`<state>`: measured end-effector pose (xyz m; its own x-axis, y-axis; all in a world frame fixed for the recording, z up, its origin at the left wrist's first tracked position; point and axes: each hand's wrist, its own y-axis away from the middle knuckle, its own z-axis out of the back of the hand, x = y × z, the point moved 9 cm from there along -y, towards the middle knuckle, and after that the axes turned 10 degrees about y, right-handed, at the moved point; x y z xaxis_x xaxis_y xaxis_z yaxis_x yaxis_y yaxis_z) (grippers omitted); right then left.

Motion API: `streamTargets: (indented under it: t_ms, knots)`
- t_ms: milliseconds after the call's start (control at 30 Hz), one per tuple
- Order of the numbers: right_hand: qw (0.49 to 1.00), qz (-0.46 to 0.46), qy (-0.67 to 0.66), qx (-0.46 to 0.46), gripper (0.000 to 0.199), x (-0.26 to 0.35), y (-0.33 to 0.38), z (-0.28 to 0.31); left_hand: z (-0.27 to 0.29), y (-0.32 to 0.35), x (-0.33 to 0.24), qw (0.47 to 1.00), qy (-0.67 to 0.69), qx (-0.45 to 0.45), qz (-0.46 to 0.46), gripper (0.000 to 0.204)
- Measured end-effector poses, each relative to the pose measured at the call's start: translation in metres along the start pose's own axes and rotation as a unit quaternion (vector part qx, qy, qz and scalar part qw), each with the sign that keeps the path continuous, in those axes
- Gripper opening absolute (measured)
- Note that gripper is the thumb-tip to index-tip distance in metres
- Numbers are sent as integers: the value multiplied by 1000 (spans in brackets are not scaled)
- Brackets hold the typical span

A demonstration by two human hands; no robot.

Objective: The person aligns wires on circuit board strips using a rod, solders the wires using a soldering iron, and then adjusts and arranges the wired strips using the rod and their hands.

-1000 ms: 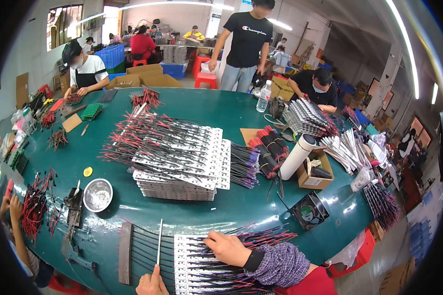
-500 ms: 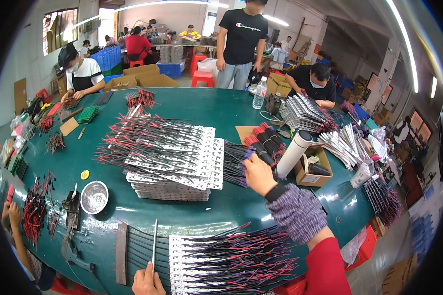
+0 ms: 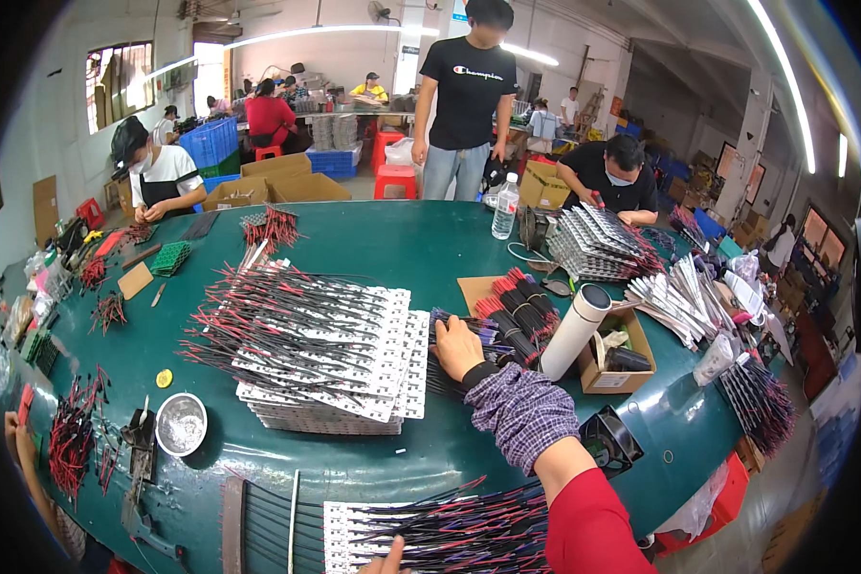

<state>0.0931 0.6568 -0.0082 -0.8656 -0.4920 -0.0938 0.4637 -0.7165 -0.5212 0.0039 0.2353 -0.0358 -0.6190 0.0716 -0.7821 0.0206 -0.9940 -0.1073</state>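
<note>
My right hand [image 3: 457, 346] reaches over the table, its fingers closed on dark wires with purple-blue ends [image 3: 483, 330], just right of a stack of white boards [image 3: 320, 421]. Red and black wires lie across the top of that stack. At the lower edge my left hand [image 3: 388, 559] shows only in part, fingers apart, over a white board strip [image 3: 338, 536]. From this strip rows of black, red and purple wires [image 3: 469, 526] run rightward. Left of it, a thin pale rod [image 3: 294, 521] lies across black wires beside a brown bar [image 3: 232, 526].
A metal bowl [image 3: 181, 425] and a clamp-like tool [image 3: 141, 450] sit at left. Right of my right hand stand a white flask [image 3: 574, 333], bundled red-and-black wires [image 3: 518, 311], an open carton [image 3: 622, 380] and a black fan [image 3: 610, 440]. Co-workers sit or stand around the table.
My right hand has moved left, nearer the board stack, among the wires. My left hand has left the pale rod and moved right to the board strip. The view has tilted up.
</note>
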Motion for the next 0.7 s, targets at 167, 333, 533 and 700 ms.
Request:
streamTargets:
  t_ms: [167,333,533,700]
  knots:
    - [998,18,61,-1,23,-1,-8,-10,-9,-5,-8,998,-52,36,-21,40]
    - [998,26,50,-13,17,6,-9,-5,-12,-6,-8,997,-52,43,-25,40]
    - [991,68,90,-77,8,6,-3,13,-8,-4,-11,998,-47,23,-44,39]
    - [991,74,88,-69,7,11,-6,15,-7,-1,-6,998,-45,18,-40,39]
